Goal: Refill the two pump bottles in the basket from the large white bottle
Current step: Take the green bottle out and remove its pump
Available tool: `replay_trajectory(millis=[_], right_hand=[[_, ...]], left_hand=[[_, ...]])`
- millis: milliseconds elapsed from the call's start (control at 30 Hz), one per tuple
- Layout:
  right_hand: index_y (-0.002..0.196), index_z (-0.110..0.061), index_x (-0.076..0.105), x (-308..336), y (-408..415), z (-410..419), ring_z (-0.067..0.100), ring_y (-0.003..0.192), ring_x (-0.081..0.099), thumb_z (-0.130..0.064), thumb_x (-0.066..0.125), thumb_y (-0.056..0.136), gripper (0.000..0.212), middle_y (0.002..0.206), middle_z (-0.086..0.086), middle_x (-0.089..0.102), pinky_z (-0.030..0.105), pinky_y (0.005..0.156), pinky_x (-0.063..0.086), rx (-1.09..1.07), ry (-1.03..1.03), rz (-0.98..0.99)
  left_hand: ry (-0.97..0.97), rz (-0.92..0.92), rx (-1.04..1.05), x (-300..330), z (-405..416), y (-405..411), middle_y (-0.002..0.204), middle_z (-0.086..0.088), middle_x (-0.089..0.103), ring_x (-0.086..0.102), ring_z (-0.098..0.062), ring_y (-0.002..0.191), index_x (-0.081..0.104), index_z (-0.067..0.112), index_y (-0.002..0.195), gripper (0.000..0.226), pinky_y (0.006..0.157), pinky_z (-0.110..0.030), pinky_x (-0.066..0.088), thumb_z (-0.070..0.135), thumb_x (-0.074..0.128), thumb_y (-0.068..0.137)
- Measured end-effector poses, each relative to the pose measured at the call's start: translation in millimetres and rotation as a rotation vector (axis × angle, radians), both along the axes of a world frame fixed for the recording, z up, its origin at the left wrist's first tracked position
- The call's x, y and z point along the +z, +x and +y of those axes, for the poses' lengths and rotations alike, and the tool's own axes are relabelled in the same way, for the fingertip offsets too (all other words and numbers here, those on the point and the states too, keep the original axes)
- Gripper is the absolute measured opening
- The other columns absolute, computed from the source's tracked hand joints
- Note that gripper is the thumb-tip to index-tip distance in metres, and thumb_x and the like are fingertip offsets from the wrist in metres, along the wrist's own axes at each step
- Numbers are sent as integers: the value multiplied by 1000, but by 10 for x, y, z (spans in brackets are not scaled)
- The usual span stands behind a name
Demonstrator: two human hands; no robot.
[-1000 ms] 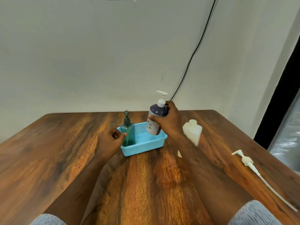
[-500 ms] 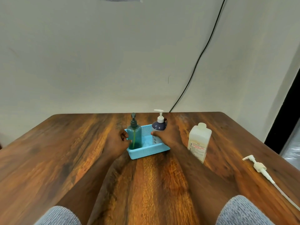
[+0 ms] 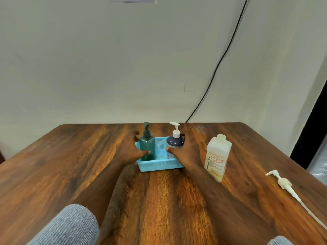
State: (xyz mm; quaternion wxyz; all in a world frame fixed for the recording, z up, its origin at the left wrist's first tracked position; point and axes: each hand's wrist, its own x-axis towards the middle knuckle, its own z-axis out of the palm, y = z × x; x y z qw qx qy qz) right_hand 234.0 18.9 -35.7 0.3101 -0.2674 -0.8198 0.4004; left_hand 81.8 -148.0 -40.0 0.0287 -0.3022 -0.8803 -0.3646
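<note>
Left hand (image 3: 131, 150) grips the green bottle (image 3: 147, 146), right hand (image 3: 185, 151) grips the dark bottle (image 3: 175, 143), both in the basket (image 3: 159, 166); person should keep them upright and seated.

Head-height view, forward-down over table (image 3: 70, 165)

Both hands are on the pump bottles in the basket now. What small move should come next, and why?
Probably let go of both. The green bottle and the dark blue bottle stand upright in the blue basket, pumps on, left hand and right hand gripping them. Whether they are refilled cannot be told.
</note>
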Motion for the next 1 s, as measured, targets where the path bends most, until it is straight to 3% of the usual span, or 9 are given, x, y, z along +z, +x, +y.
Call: replay_trajectory(millis=[67,133,200,400,500,667,767,867,1000], right_hand=[[129,-26,50,22,28,-8,6,94,53,-30,86,75,65,129,-2,62,9,61,35,8,-7,-10],[132,-25,49,46,67,-18,5,94,52,-29,86,76,67,131,-1,62,8,58,34,8,-2,-26],[134,-25,47,58,122,-36,6,98,55,-31,86,75,71,134,-2,61,6,59,33,5,29,-42],[142,-24,38,42,325,-100,18,127,51,-28,83,78,79,142,-2,50,18,90,40,-32,144,37],[138,-25,40,80,413,-196,17,123,54,-23,77,85,65,137,-2,53,15,86,45,-79,137,123],[117,-19,57,225,611,-319,12,103,63,-9,70,83,37,113,-6,62,7,75,51,-7,54,464],[109,-15,64,207,756,-326,13,95,65,-25,60,77,33,102,-4,68,20,77,56,100,25,577],[104,-14,67,76,892,-279,16,95,67,-24,57,78,29,97,-5,70,26,78,57,148,-25,582],[100,-24,67,-49,1020,-182,12,90,67,-24,79,82,22,92,-11,70,27,76,58,95,-48,490]], left_hand=[[83,-87,-8,34,75,76,138,-2,58,59,-22,119,41,27,143,99,97,-41,51,54,89,60],[134,-156,-32,49,160,148,136,0,60,59,-15,111,48,23,139,83,77,-18,47,39,90,70],[175,-141,-40,26,234,182,127,4,64,59,-10,105,55,22,130,66,64,-10,35,30,89,73],[450,59,-37,79,274,415,116,9,66,63,-12,105,58,27,120,59,88,-28,53,32,90,71],[606,174,-96,212,240,619,111,15,64,62,-2,101,57,32,119,59,83,-17,48,36,91,70],[722,257,-243,339,219,1062,109,9,68,66,-7,99,62,23,118,60,79,-15,50,32,93,67],[710,270,-331,218,274,1291,110,7,69,67,-14,100,63,18,118,61,79,-22,52,36,93,68],[643,178,-356,-16,347,1435,113,13,66,65,-11,104,62,31,120,60,78,-20,54,48,88,68],[570,110,-411,-250,434,1568,117,19,63,58,0,114,61,36,121,60,88,-11,48,34,91,69]])
